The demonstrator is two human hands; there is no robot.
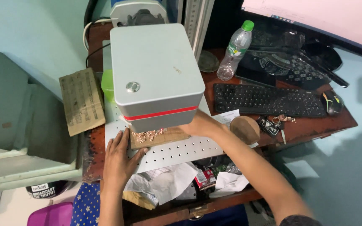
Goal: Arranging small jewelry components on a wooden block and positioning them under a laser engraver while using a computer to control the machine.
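1. Wood piece [162,137]: I log it lying flat on the perforated metal plate [177,152], under the front lip of the grey box-shaped machine [156,71].
2. Left hand [120,161]: I see it palm down on the plate, its grip spread, fingertips touching the wood's left front corner.
3. Right hand [200,125]: I place it at the wood's right end, tucked against the machine's lower edge; whether that grip is pinching or merely pressing I cannot tell.
4. Look of the wood: pale tan, thin, roughly rectangular, with light chips or shavings strewn over its left half and a small pink spot of light at its rear edge.
5. Hidden: the wood's back portion sits under the machine; the right fingers are covered by the hand itself.
6. Nearby on the tabletop [315,125]: black keyboard [269,100], clear plastic bottle [235,50], rounded brown wooden object [245,129].
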